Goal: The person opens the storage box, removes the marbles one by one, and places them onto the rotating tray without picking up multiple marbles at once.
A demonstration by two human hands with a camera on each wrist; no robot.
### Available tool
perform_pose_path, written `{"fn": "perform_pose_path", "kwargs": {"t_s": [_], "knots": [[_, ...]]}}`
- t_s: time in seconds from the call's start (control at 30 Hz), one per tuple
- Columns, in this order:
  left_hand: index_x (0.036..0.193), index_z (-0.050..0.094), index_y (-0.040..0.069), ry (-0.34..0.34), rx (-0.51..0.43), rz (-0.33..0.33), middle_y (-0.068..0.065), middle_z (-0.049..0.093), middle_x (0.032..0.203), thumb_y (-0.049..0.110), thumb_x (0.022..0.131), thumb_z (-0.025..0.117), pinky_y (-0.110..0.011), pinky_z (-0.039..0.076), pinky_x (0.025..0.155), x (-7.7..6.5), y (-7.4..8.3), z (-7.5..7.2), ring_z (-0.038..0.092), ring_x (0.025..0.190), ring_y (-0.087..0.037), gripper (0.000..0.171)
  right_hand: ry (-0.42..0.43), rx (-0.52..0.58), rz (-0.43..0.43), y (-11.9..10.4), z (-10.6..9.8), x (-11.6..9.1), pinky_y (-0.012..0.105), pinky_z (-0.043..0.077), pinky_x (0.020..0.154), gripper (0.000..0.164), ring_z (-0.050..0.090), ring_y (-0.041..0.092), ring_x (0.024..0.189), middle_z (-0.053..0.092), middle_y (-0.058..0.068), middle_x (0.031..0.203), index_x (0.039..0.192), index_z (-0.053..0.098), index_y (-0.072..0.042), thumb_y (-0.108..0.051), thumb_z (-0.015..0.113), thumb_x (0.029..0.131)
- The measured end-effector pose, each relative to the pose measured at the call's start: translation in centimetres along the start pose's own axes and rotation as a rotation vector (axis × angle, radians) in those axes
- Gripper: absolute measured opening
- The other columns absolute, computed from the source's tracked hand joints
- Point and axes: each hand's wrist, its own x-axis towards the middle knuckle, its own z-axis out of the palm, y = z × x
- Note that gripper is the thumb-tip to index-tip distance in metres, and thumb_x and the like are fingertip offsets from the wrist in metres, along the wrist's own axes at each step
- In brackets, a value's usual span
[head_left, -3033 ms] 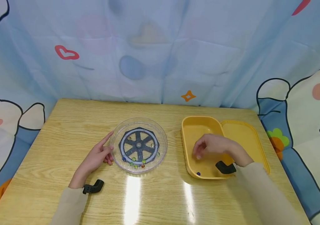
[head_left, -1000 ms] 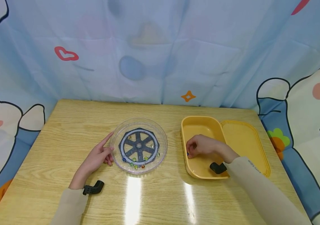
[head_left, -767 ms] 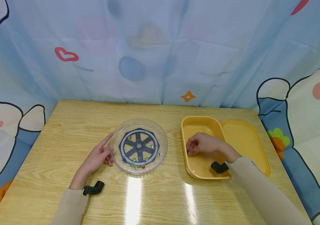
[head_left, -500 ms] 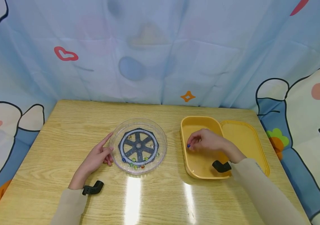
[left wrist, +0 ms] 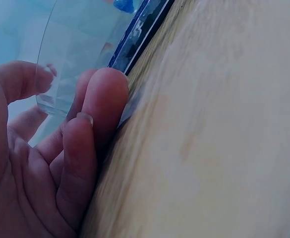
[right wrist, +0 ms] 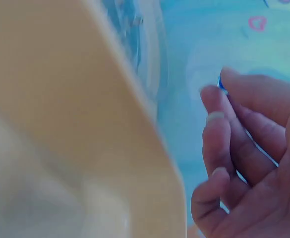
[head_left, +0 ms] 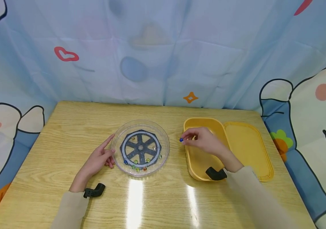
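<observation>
My right hand pinches a blue marble between thumb and fingertips, just past the left rim of the yellow plastic box. In the right wrist view, a sliver of the blue marble shows between the fingertips. My left hand holds the left edge of a clear round dish. Its thumb lies at the rim, the index finger stretches along the outside, and the other fingers curl near the table. Several coloured marbles, including a blue marble, lie in the dish over a dark spoked hexagonal piece.
A yellow lid lies on the wooden table to the right of the box. Behind the table hangs a blue cartoon-print cloth. Each wrist wears a black camera mount.
My right hand has taken hold of the blue marble inside the yellow box, lifted it and carried it left over the rim. My left hand has stayed at the dish.
</observation>
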Motion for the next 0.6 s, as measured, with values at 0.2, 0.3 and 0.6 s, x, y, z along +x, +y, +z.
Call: {"fn": "perform_pose_path", "kwargs": {"t_s": [0.2, 0.3, 0.6], "knots": [[0.16, 0.023, 0.027, -0.005, -0.003, 0.005, -0.019, 0.062, 0.071, 0.014, 0.105, 0.051, -0.037, 0.059, 0.056, 0.1, 0.0, 0.0, 0.063, 0.057, -0.024, 0.062, 0.038, -0.006, -0.025, -2.2, 2.5, 1.1, 0.027, 0.047, 0.063, 0.008, 0.057, 0.015, 0.075, 0.069, -0.005, 0.088, 0.098, 0.076, -0.012, -0.009, 0.073, 0.091], [0.16, 0.023, 0.027, -0.005, -0.002, 0.001, -0.019, 0.062, 0.072, 0.015, 0.105, 0.051, -0.037, 0.059, 0.056, 0.1, 0.0, 0.0, 0.063, 0.057, -0.024, 0.063, 0.046, -0.014, -0.028, -3.0, 4.1, 1.8, 0.028, 0.049, 0.064, 0.007, 0.057, 0.014, 0.076, 0.069, -0.005, 0.09, 0.097, 0.076, -0.012, -0.01, 0.074, 0.09], [0.16, 0.023, 0.026, -0.002, -0.011, 0.006, -0.019, 0.062, 0.071, 0.013, 0.105, 0.051, -0.037, 0.059, 0.056, -0.1, 0.0, -0.1, 0.063, 0.057, -0.024, 0.063, 0.005, -0.02, -0.055, -4.0, 7.9, 3.3, 0.027, 0.05, 0.061, 0.008, 0.056, 0.012, 0.073, 0.065, -0.007, 0.082, 0.097, 0.075, -0.012, -0.013, 0.076, 0.09]]}}
